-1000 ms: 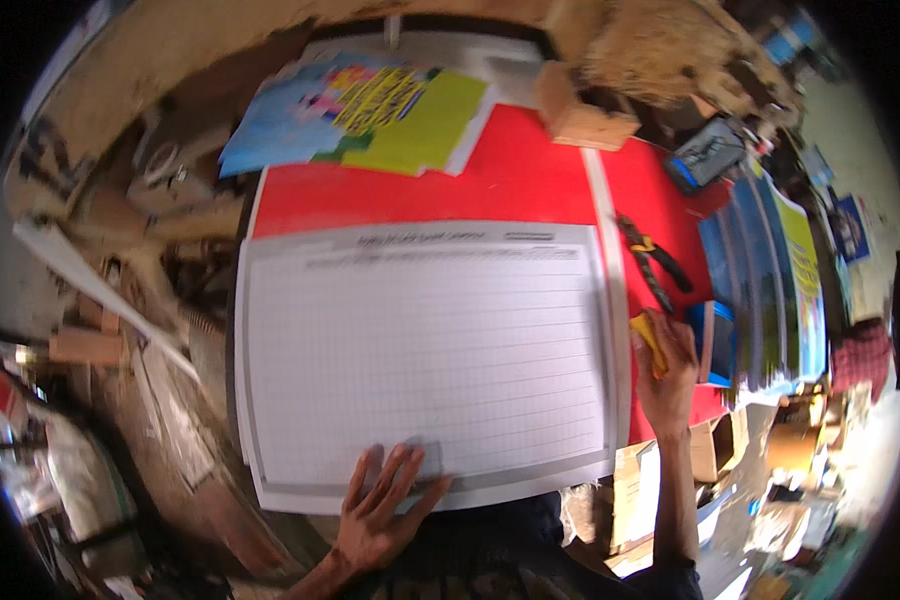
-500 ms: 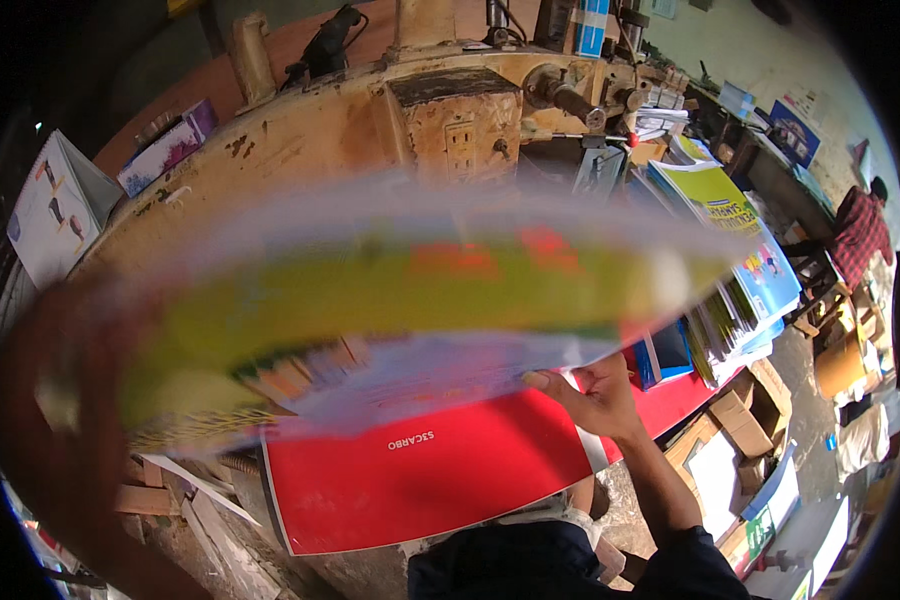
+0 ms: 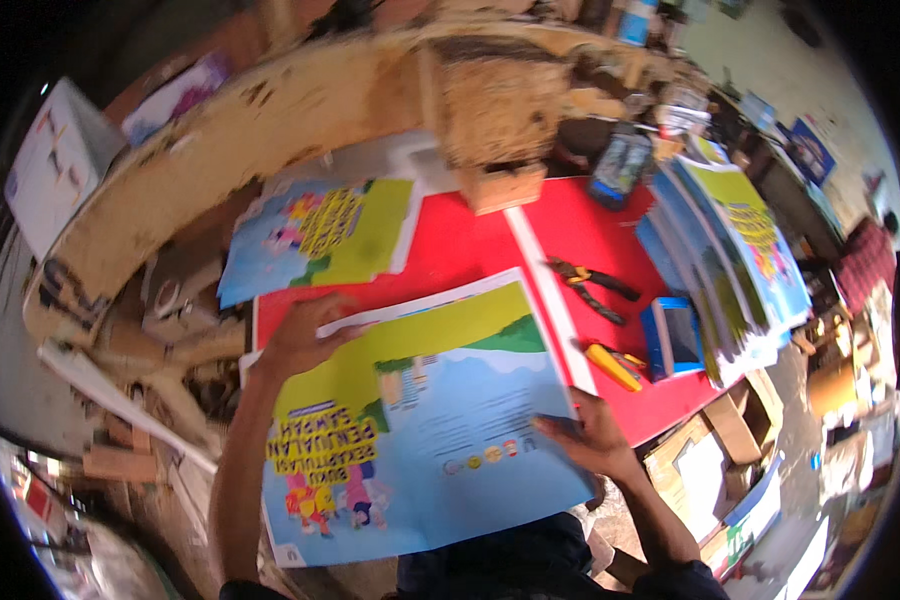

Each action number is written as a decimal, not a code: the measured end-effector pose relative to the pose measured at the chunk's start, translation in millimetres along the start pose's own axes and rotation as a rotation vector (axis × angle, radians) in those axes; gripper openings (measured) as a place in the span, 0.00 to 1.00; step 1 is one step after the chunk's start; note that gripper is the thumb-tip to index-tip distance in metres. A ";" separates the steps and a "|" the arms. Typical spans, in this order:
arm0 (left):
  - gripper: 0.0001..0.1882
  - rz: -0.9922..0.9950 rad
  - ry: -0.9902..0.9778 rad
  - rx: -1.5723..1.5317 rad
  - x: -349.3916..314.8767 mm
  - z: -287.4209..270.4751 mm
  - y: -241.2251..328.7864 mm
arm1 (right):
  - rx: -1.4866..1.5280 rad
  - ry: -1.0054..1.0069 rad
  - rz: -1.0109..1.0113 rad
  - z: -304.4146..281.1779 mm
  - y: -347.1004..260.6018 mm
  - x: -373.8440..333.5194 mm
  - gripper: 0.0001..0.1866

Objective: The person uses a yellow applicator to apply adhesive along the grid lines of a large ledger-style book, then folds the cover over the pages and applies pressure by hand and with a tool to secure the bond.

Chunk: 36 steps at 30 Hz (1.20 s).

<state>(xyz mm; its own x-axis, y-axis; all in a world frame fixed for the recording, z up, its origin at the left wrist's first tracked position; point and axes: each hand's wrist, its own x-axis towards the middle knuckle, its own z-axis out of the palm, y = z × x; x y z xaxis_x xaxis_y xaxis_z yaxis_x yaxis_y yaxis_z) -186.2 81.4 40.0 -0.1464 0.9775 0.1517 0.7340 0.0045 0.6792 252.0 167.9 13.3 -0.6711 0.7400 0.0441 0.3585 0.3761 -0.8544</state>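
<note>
A booklet, spread flat with its green and light blue cover facing up, lies tilted in front of me over the near edge of the red board. My left hand grips its upper left edge, where white page edges show. On the right edge my right hand has its thumb on top; the fingers beneath are hidden. Beyond the left hand lies a small pile of similar booklets. Combination pliers, a yellow-handled tool and a blue box sit near my right hand.
A worn machine with a curved, pale body stands across the far side. Stacked booklets rise at the right, beside a dark phone-like device. A desk calendar stands far left. A person in a checked shirt is at far right.
The booklet, earlier raised and blurred across the view, has come down toward me and lies flatter. My left hand has moved right. The pile, pliers and yellow-handled tool now show.
</note>
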 end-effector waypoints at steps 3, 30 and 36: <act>0.30 0.127 0.124 0.391 -24.3 26.6 31.2 | -0.143 0.269 0.190 -19.9 -26.4 -7.8 0.26; 0.42 0.034 0.135 0.318 -85.2 79.6 41.5 | -0.377 -0.402 -0.525 75.5 -75.9 114.3 0.19; 0.43 0.051 0.156 0.326 -86.5 82.4 38.3 | -0.406 -0.416 -0.538 78.1 -79.7 119.4 0.18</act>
<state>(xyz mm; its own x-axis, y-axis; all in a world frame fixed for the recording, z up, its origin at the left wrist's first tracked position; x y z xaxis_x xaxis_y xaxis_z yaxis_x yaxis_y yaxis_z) -90.8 14.4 -6.3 -0.1855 0.9344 0.3040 0.9119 0.0484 0.4074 92.6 182.7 46.2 -0.9783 0.1596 0.1321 0.0706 0.8562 -0.5118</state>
